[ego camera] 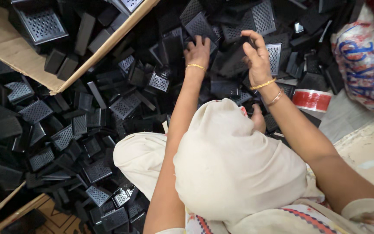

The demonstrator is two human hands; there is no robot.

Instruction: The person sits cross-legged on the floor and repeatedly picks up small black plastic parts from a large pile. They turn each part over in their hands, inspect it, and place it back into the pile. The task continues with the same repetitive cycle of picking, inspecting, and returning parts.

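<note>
Floor heaped with black perforated parts [122, 106]; left hand [198, 52] flat on pile; right hand [256, 56] pinching one; cardboard box [18, 54] beside.

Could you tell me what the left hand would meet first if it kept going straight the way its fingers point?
Probably the black perforated plastic parts heaped just beyond the left hand, whose fingers already rest on the pile; depth is hard to judge.

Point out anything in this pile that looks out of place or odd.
One thing stands out: a red and white roll of tape lies at the edge of the heap of black perforated plastic parts, the only coloured item there. The parts themselves lie jumbled at all angles. The left hand and right hand reach into them.
</note>
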